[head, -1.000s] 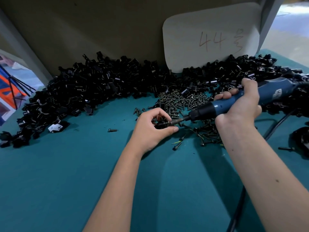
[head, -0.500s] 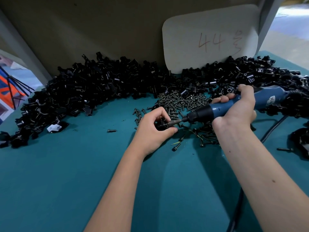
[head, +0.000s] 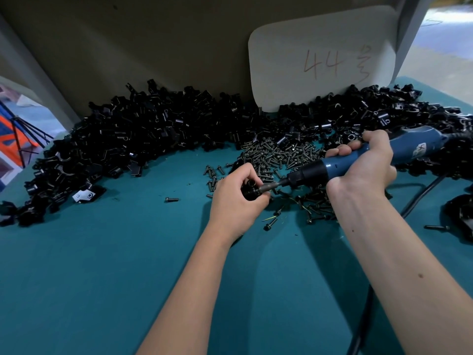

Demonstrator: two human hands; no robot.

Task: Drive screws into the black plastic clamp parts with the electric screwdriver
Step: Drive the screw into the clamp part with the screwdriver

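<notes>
Gripped black clamp part (head: 249,192) in left hand (head: 236,198), mid-table (head: 102,265); wrapped right hand (head: 363,167) round electric screwdriver (head: 340,163).
Pressed bit against part; screw hidden by fingers, cord cut off at bottom edge.

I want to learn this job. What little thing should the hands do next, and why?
Probably keep the electric screwdriver pushed straight in and run it. Its tip already meets the black clamp part that the left hand pinches, and the right hand holds the tool in line.

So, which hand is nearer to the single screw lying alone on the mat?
Left. The left hand is just right of the lone screw; the right hand is farther right.
</notes>
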